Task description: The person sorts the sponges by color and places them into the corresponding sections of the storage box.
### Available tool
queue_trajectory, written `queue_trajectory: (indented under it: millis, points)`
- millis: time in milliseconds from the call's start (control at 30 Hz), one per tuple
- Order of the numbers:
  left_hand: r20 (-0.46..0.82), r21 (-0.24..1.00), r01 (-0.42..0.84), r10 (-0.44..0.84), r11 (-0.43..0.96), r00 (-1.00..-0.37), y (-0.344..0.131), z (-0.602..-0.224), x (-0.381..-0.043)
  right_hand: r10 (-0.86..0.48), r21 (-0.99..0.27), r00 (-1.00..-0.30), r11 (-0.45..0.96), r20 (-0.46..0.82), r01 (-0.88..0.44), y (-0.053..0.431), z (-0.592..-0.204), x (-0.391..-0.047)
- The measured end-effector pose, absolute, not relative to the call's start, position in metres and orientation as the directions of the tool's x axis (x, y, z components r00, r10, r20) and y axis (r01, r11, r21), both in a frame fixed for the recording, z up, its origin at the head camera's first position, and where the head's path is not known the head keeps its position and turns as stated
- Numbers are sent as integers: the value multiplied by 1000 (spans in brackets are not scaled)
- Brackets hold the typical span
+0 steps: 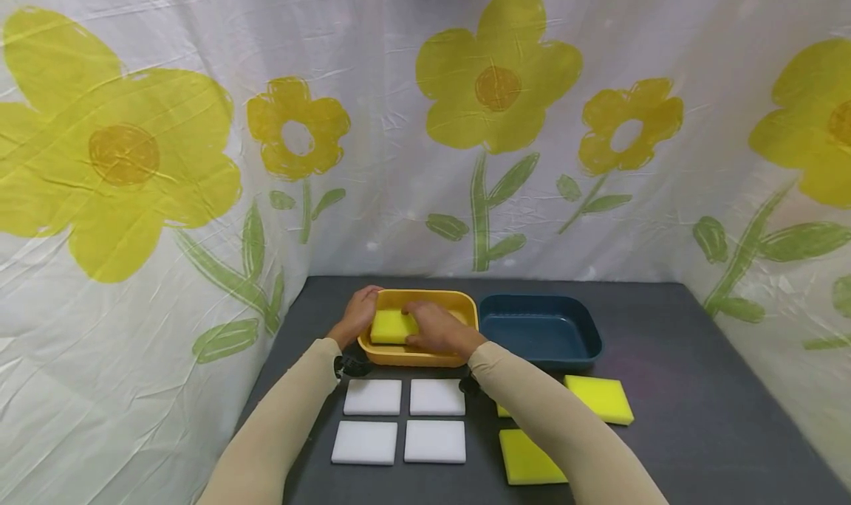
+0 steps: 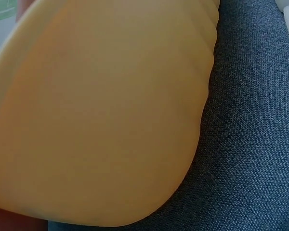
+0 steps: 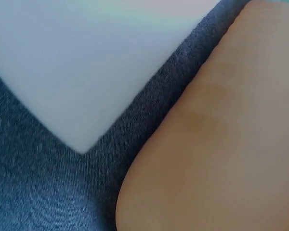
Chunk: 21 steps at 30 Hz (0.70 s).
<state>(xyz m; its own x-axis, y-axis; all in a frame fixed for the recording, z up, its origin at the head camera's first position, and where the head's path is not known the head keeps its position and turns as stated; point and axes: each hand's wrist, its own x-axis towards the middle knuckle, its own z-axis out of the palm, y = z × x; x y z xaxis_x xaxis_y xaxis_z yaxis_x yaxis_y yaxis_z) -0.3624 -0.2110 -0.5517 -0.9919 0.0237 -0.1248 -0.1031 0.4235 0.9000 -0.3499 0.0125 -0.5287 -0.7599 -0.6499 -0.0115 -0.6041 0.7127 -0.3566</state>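
A yellow-orange tray (image 1: pixel 399 357) stands at the back left of the dark tabletop. My left hand (image 1: pixel 359 316) grips its left end at the rim; the tray's outer wall (image 2: pixel 101 115) fills most of the left wrist view. Inside the tray is a bright yellow sponge (image 1: pixel 388 328), in the left half. Reaching in from the right, my right hand (image 1: pixel 440 329) pinches the sponge's right side between fingers and thumb. The right wrist view shows only the tray's side (image 3: pixel 221 134) and a white sponge (image 3: pixel 86 72), not the fingers.
A dark blue tray (image 1: pixel 538 328) stands right of the yellow-orange one. Several white sponges (image 1: pixel 364 442) lie in two rows in front. More yellow sponges (image 1: pixel 601 398) lie at the front right, partly under my right forearm. A flowered curtain (image 1: pixel 385 195) encloses the table's back and sides.
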Motion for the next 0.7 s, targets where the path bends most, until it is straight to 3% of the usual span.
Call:
queue_trajectory:
  millis: [167, 700]
  points:
    - [-121, 901, -100, 22, 423, -992, -211, -551, -362, -637, -364, -770, 726, -39, -583, 8, -510, -336]
    - [-127, 907, -97, 46, 409, -991, -211, -548, -360, -635, -353, -771, 731, -41, -584, 9, -510, -337]
